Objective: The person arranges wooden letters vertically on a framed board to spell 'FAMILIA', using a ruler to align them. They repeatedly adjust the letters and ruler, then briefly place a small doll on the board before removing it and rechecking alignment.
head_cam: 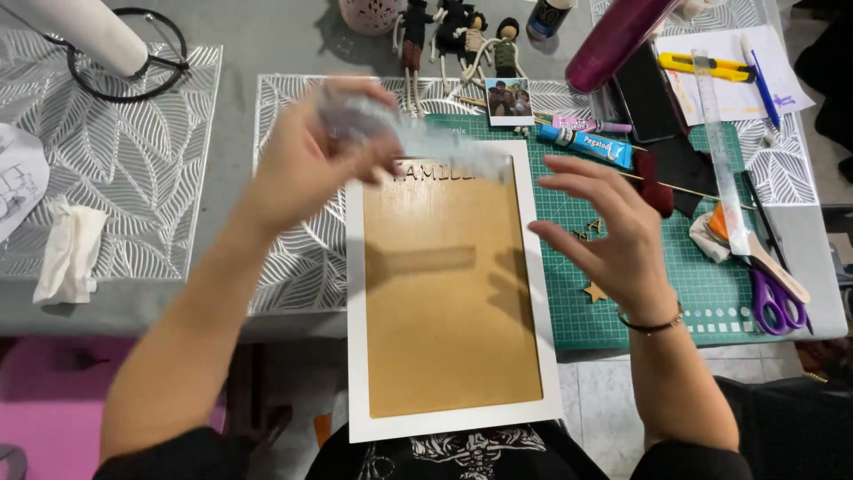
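Observation:
A white picture frame (pixel 355 356) with a bare tan backing board lies flat in front of me, overhanging the table's near edge. Wooden cut-out letters sit along its top. My left hand (pixel 306 156) grips a clear, blurred strip of plastic film (pixel 444 147) that stretches over the frame's upper edge. My right hand (pixel 613 227) hovers just right of the frame, fingers spread, holding nothing.
A green cutting mat (pixel 675 284) lies under the frame's right side, with a blue glue tube (pixel 586 142), small photo (pixel 508 100), purple scissors (pixel 777 302), clear ruler (pixel 720 151) and yellow knife (pixel 702 64). Several string dolls (pixel 462 40) lie beyond. A crumpled tissue (pixel 67 253) rests left.

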